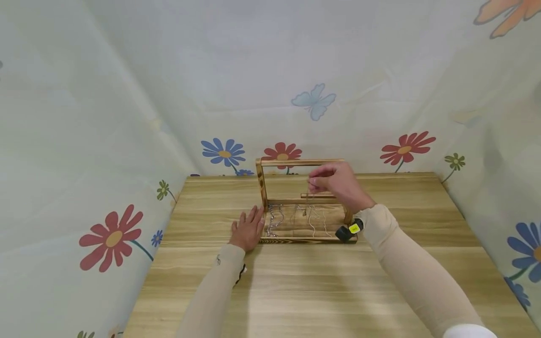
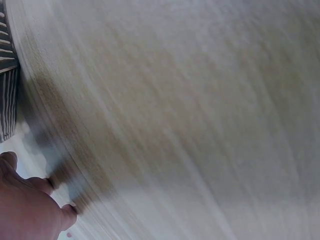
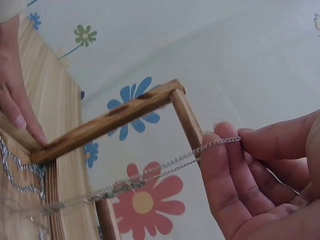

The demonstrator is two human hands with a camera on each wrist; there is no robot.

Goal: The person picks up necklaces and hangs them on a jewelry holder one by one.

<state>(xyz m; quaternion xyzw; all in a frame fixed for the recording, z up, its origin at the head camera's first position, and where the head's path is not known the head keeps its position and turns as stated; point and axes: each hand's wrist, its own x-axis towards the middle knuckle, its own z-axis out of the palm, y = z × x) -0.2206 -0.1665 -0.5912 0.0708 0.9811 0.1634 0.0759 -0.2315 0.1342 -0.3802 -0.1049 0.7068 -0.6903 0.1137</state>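
Observation:
A wooden jewellery stand point(image 1: 291, 163) has an upright frame over a shallow tray base point(image 1: 308, 241). My right hand point(image 1: 336, 183) is raised in front of its top bar, pinching a silver chain necklace point(image 3: 215, 143) between thumb and fingers. Both strands of that chain slope down toward the tray in the right wrist view. Flat, with fingers spread, my left hand point(image 1: 248, 229) rests at the left end of the base, fingertips at the foot of the upright. More silver chains point(image 1: 274, 220) lie in the tray's left part, and thin strands point(image 1: 313, 220) run across its middle.
The stand sits on a wood-grain table point(image 1: 321, 291), near its back edge. A thin wooden rod point(image 1: 323, 196) shows just behind the tray. White cloth walls point(image 1: 253, 70) printed with flowers enclose the table. A black wrist device point(image 1: 344, 233) overlaps the tray's right corner.

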